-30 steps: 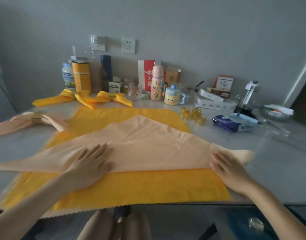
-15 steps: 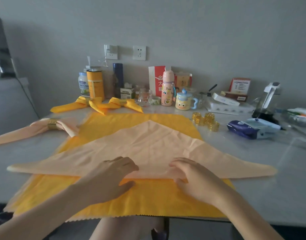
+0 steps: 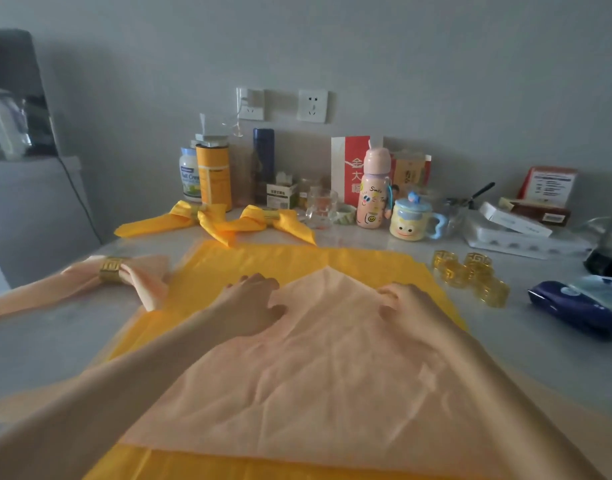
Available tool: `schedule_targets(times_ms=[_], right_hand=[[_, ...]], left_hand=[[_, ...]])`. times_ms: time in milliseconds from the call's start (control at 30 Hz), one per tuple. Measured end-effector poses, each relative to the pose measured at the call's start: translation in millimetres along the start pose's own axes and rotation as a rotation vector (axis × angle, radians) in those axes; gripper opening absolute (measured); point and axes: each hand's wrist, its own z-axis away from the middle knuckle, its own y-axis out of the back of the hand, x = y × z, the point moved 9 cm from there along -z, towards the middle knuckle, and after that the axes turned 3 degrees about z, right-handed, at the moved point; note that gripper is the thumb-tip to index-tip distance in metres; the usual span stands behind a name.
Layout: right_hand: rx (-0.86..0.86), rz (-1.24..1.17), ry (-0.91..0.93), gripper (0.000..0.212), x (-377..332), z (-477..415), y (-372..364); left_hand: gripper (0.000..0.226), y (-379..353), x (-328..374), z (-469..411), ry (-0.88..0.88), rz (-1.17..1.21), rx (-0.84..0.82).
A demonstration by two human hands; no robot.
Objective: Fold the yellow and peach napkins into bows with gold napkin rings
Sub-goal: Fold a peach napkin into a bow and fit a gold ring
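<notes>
Left hand (image 3: 252, 303): fingers (image 3: 259, 280) bent, tips down over the left edge of the peach napkin (image 3: 315, 375), near its peak. Right hand (image 3: 413, 306): fingers curled onto the right slope. I cannot tell whether either set pinches the cloth or only presses it. The peach napkin lies as a triangle spreading from my fingers back toward me, on the flat yellow napkin (image 3: 297, 261), which shows just past my fingertips. Right of my right fingers: loose gold napkin rings (image 3: 471, 275) clustered on the table (image 3: 55, 341). Left of my left fingers: peach bow (image 3: 142, 282), ringed. Well beyond my fingertips: two yellow bows (image 3: 193, 220), tails meeting.
</notes>
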Motion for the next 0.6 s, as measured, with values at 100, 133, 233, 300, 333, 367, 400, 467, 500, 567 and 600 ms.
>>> schedule_targets(times_ms=[100, 133, 233, 300, 333, 367, 400, 467, 500, 567, 600], right_hand=[[-0.021, 0.164, -0.147, 0.053, 21, -30, -9], [-0.044, 0.114, -0.191, 0.058, 29, -32, -11], [-0.098, -0.092, -0.232, 0.047, 40, -39, -15], [-0.089, -0.107, -0.194, 0.047, 40, -38, -12], [-0.078, -0.089, -0.174, 0.05, 39, -38, -11], [-0.062, -0.072, -0.151, 0.052, 37, -39, -8], [-0.047, -0.065, -0.137, 0.052, 36, -40, -7], [-0.005, -0.082, -0.122, 0.051, 36, -43, -2], [0.009, -0.095, -0.12, 0.05, 37, -44, 0], [0.014, -0.115, -0.134, 0.048, 41, -45, 2], [0.011, -0.131, -0.14, 0.046, 42, -45, 3]], left_hand=[[0.06, -9, -15, -41, 0.173, 0.043, -0.036], [0.063, -11, -18, -47, 0.216, 0.067, -0.052], [0.066, -15, -23, -64, 0.262, 0.196, -0.149], [0.058, -13, -22, -66, 0.234, 0.241, -0.187], [0.053, -14, -22, -67, 0.215, 0.277, -0.186], [0.049, -12, -23, -69, 0.196, 0.332, -0.178], [0.043, -12, -23, -72, 0.179, 0.396, -0.161], [0.031, -9, -24, -75, 0.149, 0.519, -0.1], [0.027, -8, -24, -77, 0.138, 0.546, -0.07], [0.019, -7, -25, -82, 0.12, 0.539, -0.024], [0.015, -8, -26, -85, 0.117, 0.539, 0.0]])
